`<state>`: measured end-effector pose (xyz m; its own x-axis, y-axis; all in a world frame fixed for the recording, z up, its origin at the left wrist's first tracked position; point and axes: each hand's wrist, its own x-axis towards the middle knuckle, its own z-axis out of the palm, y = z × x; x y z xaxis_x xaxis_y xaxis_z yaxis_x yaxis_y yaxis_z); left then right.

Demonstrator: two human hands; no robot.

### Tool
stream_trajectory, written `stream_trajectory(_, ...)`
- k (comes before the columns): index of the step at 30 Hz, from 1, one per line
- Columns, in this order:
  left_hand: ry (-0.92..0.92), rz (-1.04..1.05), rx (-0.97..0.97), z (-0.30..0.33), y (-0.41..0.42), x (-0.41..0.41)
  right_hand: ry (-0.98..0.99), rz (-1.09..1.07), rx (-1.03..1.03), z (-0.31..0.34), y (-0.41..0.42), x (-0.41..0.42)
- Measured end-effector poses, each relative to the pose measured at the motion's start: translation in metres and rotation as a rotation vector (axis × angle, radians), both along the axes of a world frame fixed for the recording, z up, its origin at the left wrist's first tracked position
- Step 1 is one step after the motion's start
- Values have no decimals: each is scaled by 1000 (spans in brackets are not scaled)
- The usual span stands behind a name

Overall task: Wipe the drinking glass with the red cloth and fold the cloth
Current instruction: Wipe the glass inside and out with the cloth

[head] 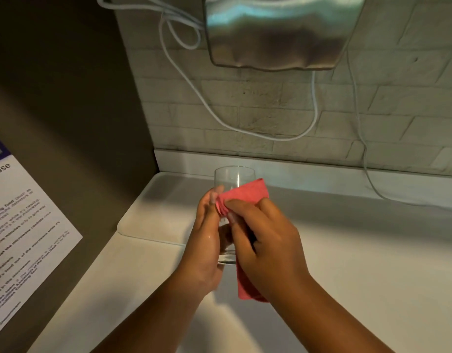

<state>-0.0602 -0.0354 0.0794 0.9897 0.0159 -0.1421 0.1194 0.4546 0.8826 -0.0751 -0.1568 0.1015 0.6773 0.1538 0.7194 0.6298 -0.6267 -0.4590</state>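
A clear drinking glass (232, 177) is held upright above the white counter, its rim toward the wall. My left hand (207, 240) wraps its left side, fingers up along the wall of the glass. My right hand (265, 240) presses the red cloth (245, 192) against the glass's right side, fingers pinching bunched cloth near the middle. A tail of the cloth hangs below my right palm. The lower half of the glass is mostly hidden by both hands.
A white countertop (360, 263) with a raised tray-like section (156, 212) at the back left. A metal appliance (278, 31) hangs on the brick wall, with white cables (314, 110) drooping to the counter. A printed notice (21, 225) is on the left side panel.
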Motion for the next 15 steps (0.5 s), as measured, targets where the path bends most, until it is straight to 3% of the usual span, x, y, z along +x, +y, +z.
stream_trajectory(5, -66, -18, 41, -5, -8, -4, -18, -93, 34, 22, -2, 21)
stream_trajectory(11, -49, 18, -14, -1, -3, 1, 253, -41, 498, 20, -10, 39)
stream_trajectory(13, -47, 33, -39, 3, -1, 5, 247, -7, 499, 11, -6, 26)
stream_trajectory(15, -50, 47, -37, 3, 1, 9, 163, 8, 364, 3, -3, 12)
